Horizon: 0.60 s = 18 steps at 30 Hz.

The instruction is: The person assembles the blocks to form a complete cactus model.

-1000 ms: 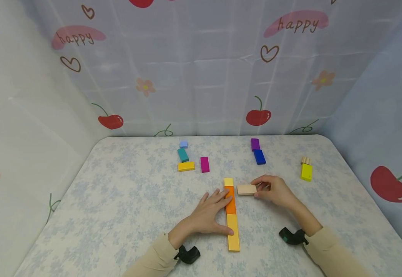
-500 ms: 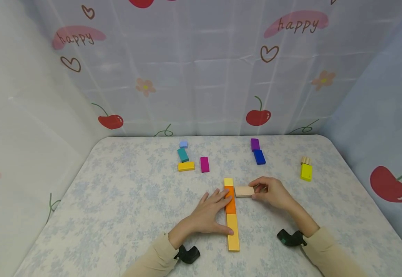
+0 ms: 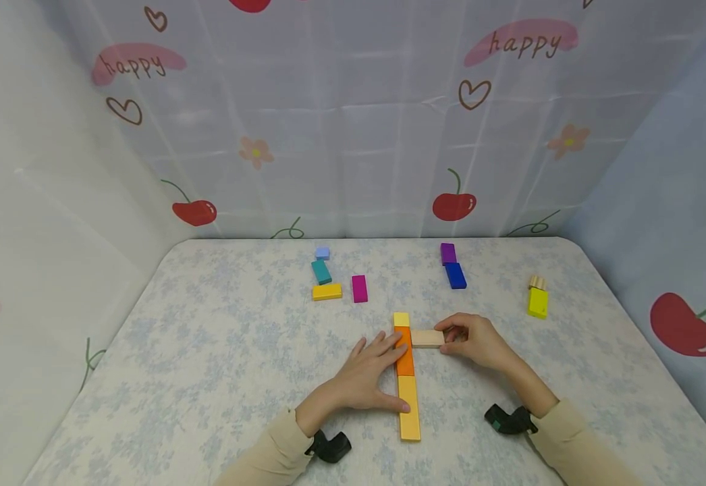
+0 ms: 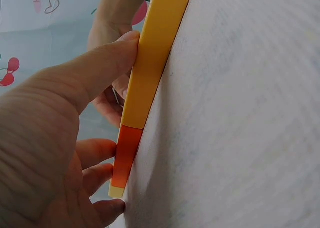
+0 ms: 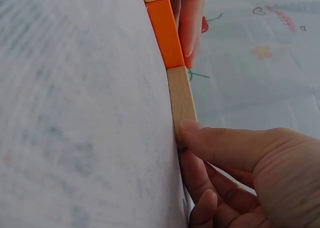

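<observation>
A column of wooden blocks lies on the table: a pale yellow block (image 3: 401, 319) at the far end, an orange block (image 3: 405, 358) in the middle and a longer yellow block (image 3: 410, 418) nearest me. My left hand (image 3: 362, 378) spreads over the column from the left, fingertips on the orange block and thumb on the long yellow one. From the right, my right hand (image 3: 477, 341) pinches the outer end of a plain wood block (image 3: 427, 339) between thumb and fingers. That block lies crosswise, its inner end right at the orange block's side, as the right wrist view also shows.
Toward the back left lie a light blue block (image 3: 322, 254), a teal block (image 3: 321, 272), a yellow block (image 3: 327, 292) and a magenta block (image 3: 360, 289). Purple (image 3: 447, 253) and blue (image 3: 456, 275) blocks sit back right. A lime block (image 3: 538, 302) and a ridged wooden piece (image 3: 537, 282) lie farther right.
The right hand has slid the plain wood block left and slightly toward me, closing the gap to the orange block. The left hand has stayed in place.
</observation>
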Each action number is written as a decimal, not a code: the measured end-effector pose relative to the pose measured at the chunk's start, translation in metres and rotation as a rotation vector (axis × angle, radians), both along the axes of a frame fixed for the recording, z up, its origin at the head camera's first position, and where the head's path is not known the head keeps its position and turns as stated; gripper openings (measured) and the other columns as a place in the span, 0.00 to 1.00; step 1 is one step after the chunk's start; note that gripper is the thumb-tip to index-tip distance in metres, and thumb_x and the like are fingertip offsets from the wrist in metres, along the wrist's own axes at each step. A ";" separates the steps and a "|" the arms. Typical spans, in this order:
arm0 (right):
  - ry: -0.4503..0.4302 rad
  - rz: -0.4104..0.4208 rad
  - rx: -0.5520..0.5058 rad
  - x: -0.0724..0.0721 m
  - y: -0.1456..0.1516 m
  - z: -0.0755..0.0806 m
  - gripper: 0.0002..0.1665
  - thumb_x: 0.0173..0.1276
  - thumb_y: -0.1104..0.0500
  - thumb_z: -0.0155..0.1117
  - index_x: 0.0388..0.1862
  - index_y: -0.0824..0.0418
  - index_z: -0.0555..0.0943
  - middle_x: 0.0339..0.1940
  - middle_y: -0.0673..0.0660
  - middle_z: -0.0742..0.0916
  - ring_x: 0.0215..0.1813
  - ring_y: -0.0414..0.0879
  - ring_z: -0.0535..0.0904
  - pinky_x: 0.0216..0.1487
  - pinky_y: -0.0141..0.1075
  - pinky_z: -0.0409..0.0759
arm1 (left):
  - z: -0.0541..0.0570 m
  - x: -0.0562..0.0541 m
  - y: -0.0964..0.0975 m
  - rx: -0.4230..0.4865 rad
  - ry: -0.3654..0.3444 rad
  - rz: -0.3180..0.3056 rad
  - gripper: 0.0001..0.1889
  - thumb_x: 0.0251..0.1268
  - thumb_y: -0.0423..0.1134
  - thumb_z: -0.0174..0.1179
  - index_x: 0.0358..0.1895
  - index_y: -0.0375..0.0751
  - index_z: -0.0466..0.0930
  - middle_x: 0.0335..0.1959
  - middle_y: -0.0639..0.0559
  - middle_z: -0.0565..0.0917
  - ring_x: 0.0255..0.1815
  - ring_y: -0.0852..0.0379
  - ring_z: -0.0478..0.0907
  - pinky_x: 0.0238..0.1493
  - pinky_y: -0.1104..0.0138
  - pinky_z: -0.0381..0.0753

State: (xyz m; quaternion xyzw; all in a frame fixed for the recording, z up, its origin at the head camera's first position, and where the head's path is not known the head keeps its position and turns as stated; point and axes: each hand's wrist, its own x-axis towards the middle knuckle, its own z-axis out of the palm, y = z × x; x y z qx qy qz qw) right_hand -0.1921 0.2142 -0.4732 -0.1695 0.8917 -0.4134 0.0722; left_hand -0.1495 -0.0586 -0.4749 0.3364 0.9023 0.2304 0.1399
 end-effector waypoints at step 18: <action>-0.008 -0.184 0.049 -0.049 0.033 0.021 0.32 0.64 0.59 0.70 0.66 0.65 0.74 0.57 0.67 0.81 0.50 0.56 0.79 0.44 0.36 0.80 | 0.000 0.000 0.000 0.017 -0.011 -0.008 0.51 0.51 0.64 0.68 0.77 0.49 0.56 0.81 0.55 0.48 0.82 0.47 0.41 0.77 0.41 0.41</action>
